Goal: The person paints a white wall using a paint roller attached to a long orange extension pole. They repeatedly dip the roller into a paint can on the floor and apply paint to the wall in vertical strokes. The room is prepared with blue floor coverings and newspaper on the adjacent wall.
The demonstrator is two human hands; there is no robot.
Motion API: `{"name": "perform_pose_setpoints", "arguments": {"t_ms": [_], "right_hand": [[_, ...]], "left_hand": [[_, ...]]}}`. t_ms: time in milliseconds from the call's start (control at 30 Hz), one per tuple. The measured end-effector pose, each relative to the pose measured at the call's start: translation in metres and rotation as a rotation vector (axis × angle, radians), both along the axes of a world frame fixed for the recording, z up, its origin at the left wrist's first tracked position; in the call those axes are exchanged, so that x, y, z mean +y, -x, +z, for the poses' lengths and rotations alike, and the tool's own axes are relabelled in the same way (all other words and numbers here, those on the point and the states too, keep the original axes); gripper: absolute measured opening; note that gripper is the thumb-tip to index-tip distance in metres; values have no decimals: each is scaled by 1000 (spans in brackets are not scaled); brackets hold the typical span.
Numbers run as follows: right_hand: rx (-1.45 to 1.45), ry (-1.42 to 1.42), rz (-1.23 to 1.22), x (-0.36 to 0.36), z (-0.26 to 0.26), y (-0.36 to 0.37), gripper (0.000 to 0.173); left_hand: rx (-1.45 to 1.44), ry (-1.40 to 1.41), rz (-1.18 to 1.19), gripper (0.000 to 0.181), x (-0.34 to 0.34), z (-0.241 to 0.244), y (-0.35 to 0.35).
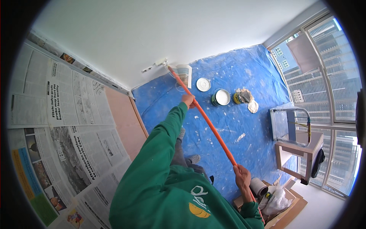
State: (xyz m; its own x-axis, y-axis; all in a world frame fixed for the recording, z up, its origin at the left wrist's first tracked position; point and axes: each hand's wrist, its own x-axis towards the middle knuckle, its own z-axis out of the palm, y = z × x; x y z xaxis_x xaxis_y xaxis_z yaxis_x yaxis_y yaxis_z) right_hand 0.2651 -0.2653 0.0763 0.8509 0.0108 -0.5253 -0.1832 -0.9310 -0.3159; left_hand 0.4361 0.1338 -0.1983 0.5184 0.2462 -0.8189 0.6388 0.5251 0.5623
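Both of my hands grip a long orange extension pole (211, 126) that runs diagonally across the view. My left hand (188, 101) is closed around its far part, with the arm stretched forward. Lower down, my right hand (243, 176) is wrapped around the pole near my body. At the pole's far end a paint roller (161, 62) is against or very close to the white wall (148, 31), low down; contact cannot be told. Beside the roller is a wall socket plate (147, 69). A printed paper sheet (184, 75) lies on the floor below it.
Blue plastic sheeting (206, 151), spotted with white, covers the floor. On it stand an open can of white paint (222, 97), a lid (203, 84) and a second can (238, 98). Newspaper (94, 143) covers the left surface. A wooden stand (308, 148) and a debris-filled cardboard box (281, 211) are at right.
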Motion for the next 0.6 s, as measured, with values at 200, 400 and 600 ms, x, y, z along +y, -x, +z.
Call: {"name": "perform_pose_setpoints", "arguments": {"t_ms": [200,400,600], "right_hand": [[-15,-40,-11,-31,12,0,33],[-96,-230,-73,-104,13,21,28],[-107,-391,-126,-153,12,42,28]], "left_hand": [[-98,-15,62,15,-15,25,4],[-232,-118,131,20,-65,104,23],[-347,-228,63,23,-95,174,44]]}}
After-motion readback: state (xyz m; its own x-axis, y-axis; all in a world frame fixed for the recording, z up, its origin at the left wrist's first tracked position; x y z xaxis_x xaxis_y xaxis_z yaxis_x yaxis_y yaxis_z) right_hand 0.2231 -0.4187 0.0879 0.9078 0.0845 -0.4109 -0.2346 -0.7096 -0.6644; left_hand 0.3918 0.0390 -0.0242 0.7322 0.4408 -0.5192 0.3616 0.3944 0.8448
